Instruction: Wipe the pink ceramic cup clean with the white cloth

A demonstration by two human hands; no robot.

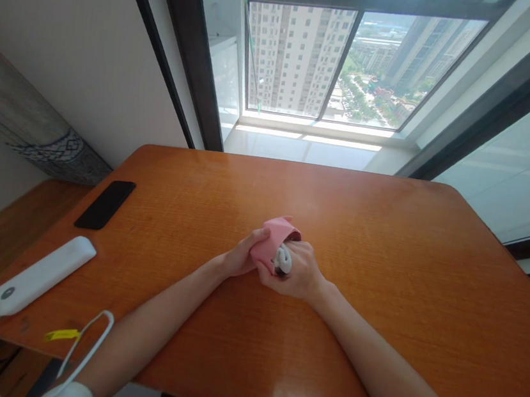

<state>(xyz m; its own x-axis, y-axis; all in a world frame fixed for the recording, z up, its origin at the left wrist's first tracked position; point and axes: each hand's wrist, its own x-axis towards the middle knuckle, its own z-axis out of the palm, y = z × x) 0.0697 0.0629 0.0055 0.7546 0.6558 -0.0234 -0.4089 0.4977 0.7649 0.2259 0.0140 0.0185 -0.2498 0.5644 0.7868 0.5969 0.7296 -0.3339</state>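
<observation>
As forearms angle inward, L hand & R hand grip pink cloth.

The left forearm and the right forearm are bare, slender and smooth, tapering to narrow wrists; the left hand and the right hand are bare too, with slim fingers; at the bottom edge, by the left elbow, shows a white sleeve of soft-looking fabric; a thin white cable loops just beside it; whether it is attached cannot be told.
</observation>
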